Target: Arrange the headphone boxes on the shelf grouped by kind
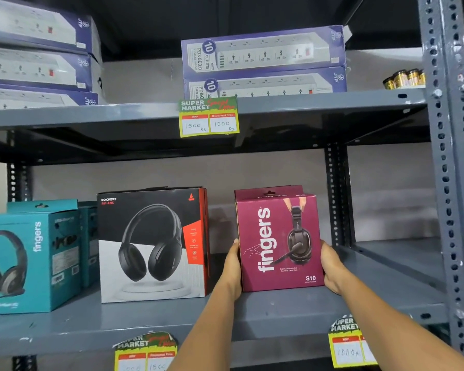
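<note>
Grey metal shelf point(279, 311), maroon headphone box point(279, 242) upright, front facing out, left hand point(232, 266) and right hand point(331, 266) gripping its sides

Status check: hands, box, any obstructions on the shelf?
Left hand and right hand clamp the maroon Fingers box, upright on the shelf. Black Rockerz box stands apart to its left. Right side open.

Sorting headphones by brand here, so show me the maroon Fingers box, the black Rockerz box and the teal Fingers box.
maroon Fingers box point(279, 242): head view, front face.
black Rockerz box point(150, 245): head view, front face, on the pictured headphones.
teal Fingers box point(24, 261): head view, front face.
</note>
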Demonstrator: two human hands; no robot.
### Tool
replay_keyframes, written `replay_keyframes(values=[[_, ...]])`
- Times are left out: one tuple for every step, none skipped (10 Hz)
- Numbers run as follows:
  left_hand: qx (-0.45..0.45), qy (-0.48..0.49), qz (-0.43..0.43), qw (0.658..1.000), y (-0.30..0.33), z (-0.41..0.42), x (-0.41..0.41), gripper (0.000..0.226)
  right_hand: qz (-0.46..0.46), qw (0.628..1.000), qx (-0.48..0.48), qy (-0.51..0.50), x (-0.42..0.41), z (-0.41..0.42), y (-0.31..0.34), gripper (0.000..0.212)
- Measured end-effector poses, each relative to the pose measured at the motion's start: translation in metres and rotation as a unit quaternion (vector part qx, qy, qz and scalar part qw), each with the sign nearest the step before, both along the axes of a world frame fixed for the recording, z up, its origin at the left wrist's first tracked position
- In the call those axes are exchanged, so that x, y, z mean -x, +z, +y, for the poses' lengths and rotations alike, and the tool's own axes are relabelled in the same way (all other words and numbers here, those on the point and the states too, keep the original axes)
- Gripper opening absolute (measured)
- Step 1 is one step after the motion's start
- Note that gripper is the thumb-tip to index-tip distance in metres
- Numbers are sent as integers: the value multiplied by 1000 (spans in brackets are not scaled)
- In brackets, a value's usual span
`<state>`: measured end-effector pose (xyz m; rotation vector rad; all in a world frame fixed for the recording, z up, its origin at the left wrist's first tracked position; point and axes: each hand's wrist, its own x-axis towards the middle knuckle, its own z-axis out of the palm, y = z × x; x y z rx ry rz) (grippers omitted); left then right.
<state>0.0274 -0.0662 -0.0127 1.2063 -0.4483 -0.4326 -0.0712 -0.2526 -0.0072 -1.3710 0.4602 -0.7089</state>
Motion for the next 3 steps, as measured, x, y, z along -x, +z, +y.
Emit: replay_keyframes(values=[[17, 0, 17, 1000, -2, 1, -2, 60, 5, 999, -19, -35, 0, 2, -1, 39], [37, -5, 37, 999, -2, 4, -3, 60, 7, 992, -24, -123, 0, 8, -1, 40], [52, -24, 51, 997, -3, 0, 2, 56, 42, 957, 28, -287, 6, 16, -1, 44]])
